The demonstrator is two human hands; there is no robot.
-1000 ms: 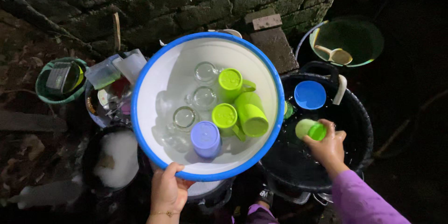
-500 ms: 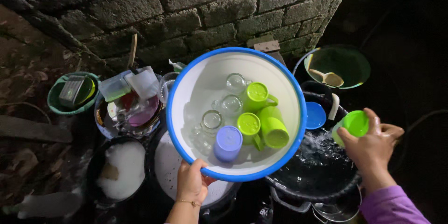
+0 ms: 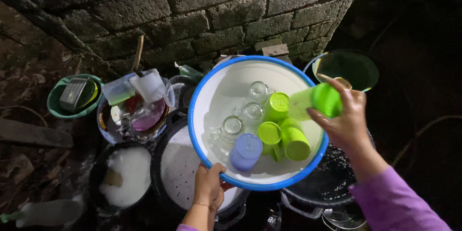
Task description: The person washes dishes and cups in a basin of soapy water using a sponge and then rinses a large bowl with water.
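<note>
My left hand (image 3: 210, 184) grips the near rim of a white basin with a blue rim (image 3: 219, 91), held tilted above the tubs. Inside it lie three clear glasses (image 3: 243, 113), green cups (image 3: 288, 137) and a purple cup (image 3: 246, 151), all upside down or on their sides. My right hand (image 3: 347, 122) holds a light green plastic cup (image 3: 317, 101) on its side over the basin's right edge, mouth pointing into the basin.
Under the basin sit a black tub of water (image 3: 332, 180) and two tubs of white suds (image 3: 122, 175). A bowl of dirty dishes and containers (image 3: 134, 110) and a green bucket (image 3: 72, 96) stand left. A green basin with a ladle (image 3: 349, 69) is right, a stone wall (image 3: 192, 9) behind.
My right hand lifted the green cup out of the black tub's water and swung it left over the basin's rim. The basin shifted slightly right in my left hand.
</note>
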